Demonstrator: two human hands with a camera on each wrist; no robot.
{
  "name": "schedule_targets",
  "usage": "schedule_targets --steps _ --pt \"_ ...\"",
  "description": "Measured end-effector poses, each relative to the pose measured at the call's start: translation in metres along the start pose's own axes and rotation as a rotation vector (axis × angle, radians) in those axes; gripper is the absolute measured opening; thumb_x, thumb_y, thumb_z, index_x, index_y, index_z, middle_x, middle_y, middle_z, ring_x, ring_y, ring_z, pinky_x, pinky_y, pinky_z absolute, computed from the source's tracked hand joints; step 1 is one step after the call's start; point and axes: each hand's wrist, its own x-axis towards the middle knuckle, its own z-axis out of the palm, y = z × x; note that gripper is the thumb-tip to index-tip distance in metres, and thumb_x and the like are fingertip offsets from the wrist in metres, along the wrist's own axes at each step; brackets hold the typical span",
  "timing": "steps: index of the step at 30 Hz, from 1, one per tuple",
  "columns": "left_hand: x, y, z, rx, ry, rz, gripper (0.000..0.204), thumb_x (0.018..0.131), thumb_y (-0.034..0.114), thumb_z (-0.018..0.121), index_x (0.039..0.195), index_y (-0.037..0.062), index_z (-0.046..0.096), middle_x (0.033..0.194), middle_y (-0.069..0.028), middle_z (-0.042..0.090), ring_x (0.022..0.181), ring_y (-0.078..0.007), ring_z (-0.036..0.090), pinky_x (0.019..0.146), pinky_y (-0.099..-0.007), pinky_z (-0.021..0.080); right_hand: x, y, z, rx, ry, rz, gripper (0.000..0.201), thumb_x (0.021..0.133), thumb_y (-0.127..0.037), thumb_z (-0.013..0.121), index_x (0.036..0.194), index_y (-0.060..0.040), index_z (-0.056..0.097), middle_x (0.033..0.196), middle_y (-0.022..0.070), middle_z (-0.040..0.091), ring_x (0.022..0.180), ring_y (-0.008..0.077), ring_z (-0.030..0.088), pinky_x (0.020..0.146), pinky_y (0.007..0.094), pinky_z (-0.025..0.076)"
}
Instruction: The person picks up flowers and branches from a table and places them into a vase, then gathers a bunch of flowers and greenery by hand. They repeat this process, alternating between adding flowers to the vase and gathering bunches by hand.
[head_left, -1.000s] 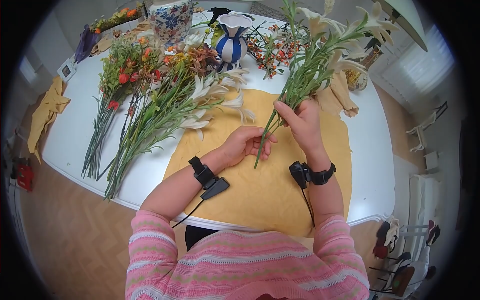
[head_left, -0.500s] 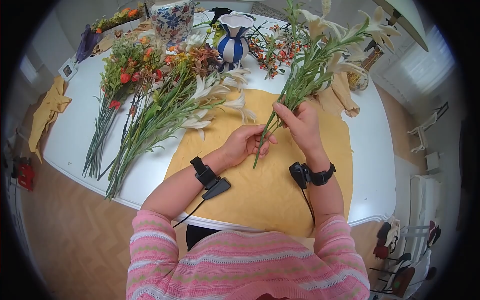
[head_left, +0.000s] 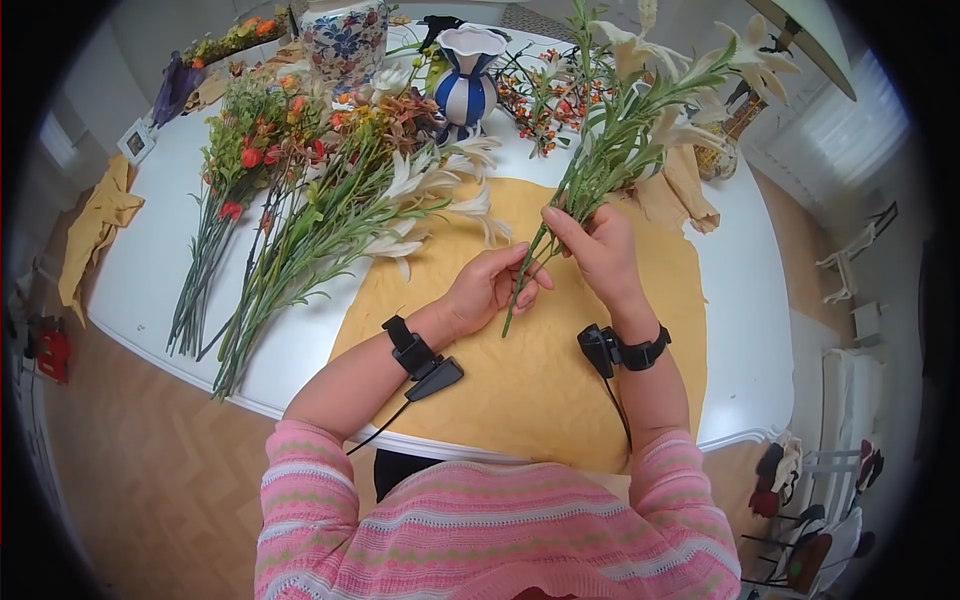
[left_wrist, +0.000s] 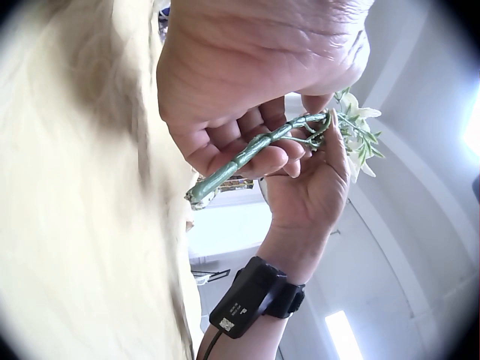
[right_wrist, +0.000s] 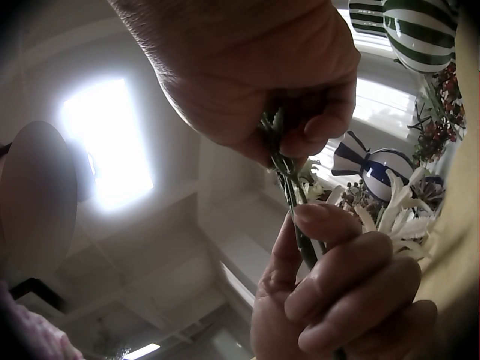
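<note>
A spray of white lilies with green leaves (head_left: 610, 140) stands tilted up to the right, its stems pinched between thumb and fingers of the right hand (head_left: 603, 255). Lower down, the left hand (head_left: 487, 290) has its fingers curled round the green stem (left_wrist: 240, 157), whose cut end points down over the yellow sheet (head_left: 480, 390). In the right wrist view the left hand (right_wrist: 352, 292) grips the stems just below the right hand (right_wrist: 262, 75).
Bunches of orange, red and white flowers (head_left: 300, 230) lie at the left of the white table (head_left: 140, 290). Behind are a blue-striped vase (head_left: 466, 95), a floral vase (head_left: 345, 45) and red berry sprigs (head_left: 545, 110). Brown paper (head_left: 680, 195) lies at the right.
The lower end of the stem has shifted slightly to the left. The right hand has moved a little left with the lilies; both hands keep their hold.
</note>
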Motion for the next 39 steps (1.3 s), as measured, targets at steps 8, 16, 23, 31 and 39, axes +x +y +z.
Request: schedule_targets --steps 8,16,23,31,39 --pt "-0.009 0.007 0.015 0.165 0.077 0.113 0.055 0.101 0.043 0.037 0.088 -0.0046 0.061 0.057 -0.0016 0.043 0.05 -0.0096 0.036 0.047 -0.023 0.029 -0.004 -0.004 0.002 0.031 -0.033 -0.006 0.023 0.089 -0.024 0.07 0.088 -0.0011 0.067 0.067 -0.005 0.057 0.058 0.0017 0.047 0.051 0.0219 0.037" --pt "-0.02 0.036 0.021 0.196 0.175 0.161 0.051 0.102 0.04 0.038 0.076 0.0005 0.058 0.049 0.0056 0.028 0.042 -0.0075 0.022 0.042 -0.0245 0.021 -0.006 -0.011 0.005 0.191 -0.073 -0.042 0.028 0.09 -0.022 0.07 0.104 0.0014 0.065 0.078 -0.0011 0.061 0.061 0.0037 0.05 0.054 0.0209 0.04" --pt "-0.047 0.073 0.005 0.23 0.149 0.248 0.05 0.103 0.039 0.035 0.075 0.0034 0.057 0.047 0.007 0.024 0.04 -0.0072 0.02 0.042 -0.0238 0.02 -0.014 -0.02 0.007 0.108 -0.146 -0.1 0.032 0.09 -0.022 0.069 0.112 0.0014 0.065 0.083 -0.0003 0.062 0.066 0.0047 0.053 0.058 0.0204 0.045" --pt "-0.101 0.098 -0.003 0.24 0.284 0.28 0.048 0.104 0.039 0.033 0.073 0.0077 0.052 0.047 0.0071 0.024 0.038 -0.0082 0.022 0.044 -0.0252 0.022 -0.018 -0.021 0.009 0.014 -0.208 -0.12 0.023 0.09 -0.017 0.068 0.107 -0.0006 0.068 0.086 0.0004 0.065 0.065 0.0037 0.054 0.058 0.0196 0.045" --pt "-0.174 0.107 -0.02 0.416 0.576 0.27 0.048 0.103 0.037 0.04 0.07 0.005 0.051 0.049 0.0059 0.027 0.041 -0.0063 0.022 0.04 -0.0243 0.019 -0.022 -0.023 0.013 -0.014 -0.23 -0.148 0.02 0.089 -0.015 0.068 0.103 0.0002 0.068 0.084 0.0002 0.066 0.064 0.0036 0.054 0.058 0.0199 0.045"
